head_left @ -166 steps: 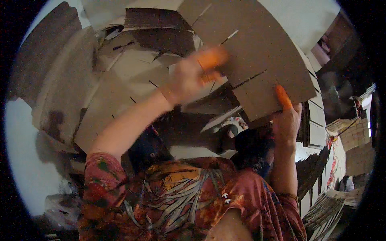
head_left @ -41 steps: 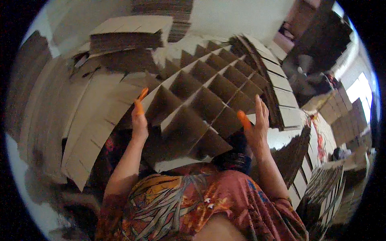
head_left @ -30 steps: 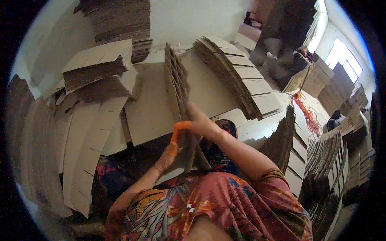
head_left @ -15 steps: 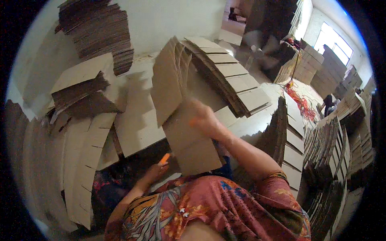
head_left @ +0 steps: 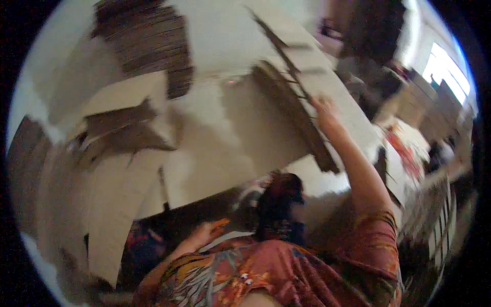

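Observation:
My right hand (head_left: pixel 327 113) reaches forward and closes on the edge of a slotted cardboard sheet (head_left: pixel 321 60), tilted up above a stack of cardboard sheets (head_left: pixel 292 110). Motion blur smears its fingertips. Close to my body, my left hand (head_left: pixel 203 234) is low, with its fingers stretched out. Something orange, perhaps a finger cover, shows at a fingertip. I see nothing else in that hand. Beneath the stack lies a wide, flat cardboard surface (head_left: pixel 204 153).
At left are a block of folded cardboard (head_left: pixel 125 94) and slotted sheets (head_left: pixel 110 215). A tall cardboard pile (head_left: pixel 148 43) stands behind against the wall. Further right are a blurred fan (head_left: pixel 363 77), red cords (head_left: pixel 404 148) and more upright cardboard (head_left: pixel 434 215).
The folded cardboard pieces previously in front of me have left that spot. My right hand has moved forward and right to the slotted sheet, now tilted up. My left hand stays low.

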`<act>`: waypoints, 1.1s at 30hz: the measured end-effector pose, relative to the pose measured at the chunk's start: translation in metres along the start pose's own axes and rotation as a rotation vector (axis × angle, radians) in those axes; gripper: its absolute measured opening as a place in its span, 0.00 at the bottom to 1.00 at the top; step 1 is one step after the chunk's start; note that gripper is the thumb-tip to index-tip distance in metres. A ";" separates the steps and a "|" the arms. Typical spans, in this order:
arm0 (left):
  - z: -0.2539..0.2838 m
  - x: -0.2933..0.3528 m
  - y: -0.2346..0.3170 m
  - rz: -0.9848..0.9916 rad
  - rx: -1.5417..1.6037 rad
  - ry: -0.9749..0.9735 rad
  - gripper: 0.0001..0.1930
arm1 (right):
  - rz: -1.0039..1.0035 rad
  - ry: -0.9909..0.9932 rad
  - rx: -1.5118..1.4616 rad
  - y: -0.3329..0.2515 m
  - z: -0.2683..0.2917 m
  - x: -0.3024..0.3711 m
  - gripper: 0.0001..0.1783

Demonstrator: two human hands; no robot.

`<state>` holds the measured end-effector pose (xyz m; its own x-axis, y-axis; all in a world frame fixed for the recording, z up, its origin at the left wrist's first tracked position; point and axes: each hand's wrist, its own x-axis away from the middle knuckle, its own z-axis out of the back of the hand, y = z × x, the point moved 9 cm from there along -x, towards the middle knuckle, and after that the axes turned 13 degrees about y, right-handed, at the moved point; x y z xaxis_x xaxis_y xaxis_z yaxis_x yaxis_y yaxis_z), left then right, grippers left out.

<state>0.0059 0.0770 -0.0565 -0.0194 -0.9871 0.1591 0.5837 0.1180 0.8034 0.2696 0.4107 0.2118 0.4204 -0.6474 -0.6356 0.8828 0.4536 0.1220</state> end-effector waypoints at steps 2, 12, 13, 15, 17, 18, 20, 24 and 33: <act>0.044 -0.006 0.041 -0.297 0.022 0.263 0.18 | 0.064 -0.153 -0.022 0.064 -0.078 0.044 0.30; 0.354 0.000 0.142 -0.480 -0.818 1.292 0.24 | 0.075 0.142 -0.513 -0.089 0.000 0.073 0.34; 0.372 -0.015 0.144 -0.433 -0.909 1.304 0.25 | 0.054 0.084 -0.720 -0.108 -0.001 0.088 0.32; 0.402 -0.041 0.139 -0.506 -1.100 1.263 0.22 | -0.266 -0.193 -1.130 -0.161 -0.004 0.114 0.31; 0.428 -0.068 0.127 -0.403 -1.071 1.186 0.18 | -0.178 -0.281 -1.107 -0.201 0.000 0.135 0.31; 0.439 -0.081 0.124 -0.256 -0.958 1.123 0.16 | -0.109 -0.230 -1.119 -0.212 -0.007 0.147 0.32; 0.433 -0.075 0.147 -0.309 -0.935 1.202 0.12 | -0.157 -0.229 -1.266 -0.226 -0.005 0.156 0.32; 0.330 -0.019 0.185 -0.739 -0.941 1.088 0.14 | -0.582 -0.419 -1.844 -0.247 0.018 0.146 0.29; 0.134 0.039 0.123 -0.645 -0.591 0.647 0.22 | -1.002 -0.325 -1.877 -0.221 -0.006 0.178 0.15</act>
<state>-0.0321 0.0673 0.1256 -0.1324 -0.7351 -0.6649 0.9184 -0.3433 0.1967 0.1486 0.1988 0.0670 0.2591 -0.9536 0.1535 -0.3343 -0.2376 -0.9120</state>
